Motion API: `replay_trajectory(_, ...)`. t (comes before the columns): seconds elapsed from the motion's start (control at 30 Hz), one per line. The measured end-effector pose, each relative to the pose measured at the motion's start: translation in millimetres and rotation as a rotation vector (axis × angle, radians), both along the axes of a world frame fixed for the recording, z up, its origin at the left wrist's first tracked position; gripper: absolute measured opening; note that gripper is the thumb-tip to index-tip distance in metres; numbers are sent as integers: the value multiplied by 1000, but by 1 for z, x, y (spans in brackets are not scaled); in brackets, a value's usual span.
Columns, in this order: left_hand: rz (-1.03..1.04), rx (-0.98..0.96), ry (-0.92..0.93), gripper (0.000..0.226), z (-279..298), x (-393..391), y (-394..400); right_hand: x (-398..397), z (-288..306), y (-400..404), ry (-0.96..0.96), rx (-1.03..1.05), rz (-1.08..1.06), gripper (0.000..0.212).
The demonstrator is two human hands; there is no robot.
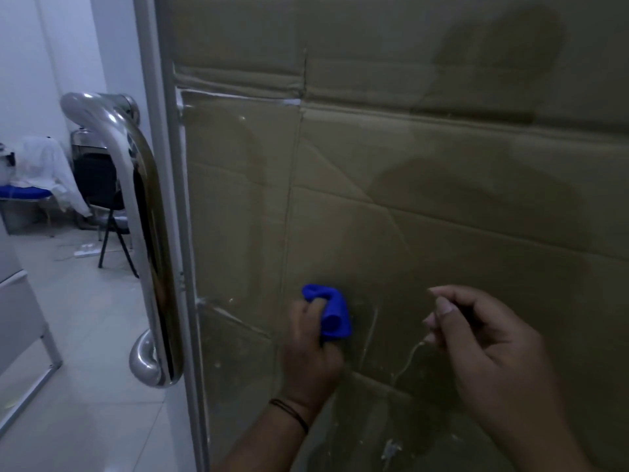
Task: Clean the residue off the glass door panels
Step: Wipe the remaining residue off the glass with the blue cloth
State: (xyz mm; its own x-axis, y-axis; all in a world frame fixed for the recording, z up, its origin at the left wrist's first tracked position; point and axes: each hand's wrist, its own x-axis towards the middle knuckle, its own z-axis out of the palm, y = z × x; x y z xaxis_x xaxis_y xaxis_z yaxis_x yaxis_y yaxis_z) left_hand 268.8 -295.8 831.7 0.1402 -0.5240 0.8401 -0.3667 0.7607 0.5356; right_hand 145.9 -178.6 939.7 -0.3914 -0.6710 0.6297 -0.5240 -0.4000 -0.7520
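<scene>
My left hand [311, 338] is gripping the bunched blue cloth [332, 311] against the glass door panel [425, 206]; my right hand [483, 338] is hovering beside it, fingers loosely curled, holding nothing I can make out.

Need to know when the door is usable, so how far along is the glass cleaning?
Mid-job. The upper glass panel looks mostly free of streaks. In hand: the left hand holds a blue cloth at the glass, and the right hand seems to pinch at something near a thin white strand of residue. Left: specks and smears low down and white lines by the frame.
</scene>
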Motion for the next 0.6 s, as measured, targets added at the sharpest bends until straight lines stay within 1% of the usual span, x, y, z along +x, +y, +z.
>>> replay_trajectory(0.07, -51, -39, -91, 38, -3, -7, 12, -3, 1, 2, -17, 11, -5, 19)
replay_trajectory(0.1, -79, -38, -87, 36, -4, -4, 14, -3, 2, 3, -22, 10, -6, 19)
replay_trajectory(0.17, -98, 37, 80, 26, 3, 12, 14, -4, 3, 6, -27, 2, -7, 17)
replay_trajectory(0.23, 10, 101, 313, 25, 12, 35, 4, -6, 4, 10, -30, -3, -5, 17)
replay_trajectory(0.3, 136, 113, 434, 26, 22, 60, -12, -10, 5, 15, -14, -6, -12, 16)
replay_trajectory(0.37, 235, 145, 434, 28, 28, 77, -26, -14, 7, 18, -8, -20, -19, 15)
replay_trajectory(0.43, 268, 209, 370, 37, 26, 77, -33, -20, 7, 21, -4, -38, -20, 17)
replay_trajectory(0.53, 177, 311, 309, 54, 11, 53, -27, -29, 7, 25, 29, -46, -23, 20)
replay_trajectory(0.6, 127, 293, 300, 61, 1, 32, -17, -35, 6, 28, 23, -56, -26, 21)
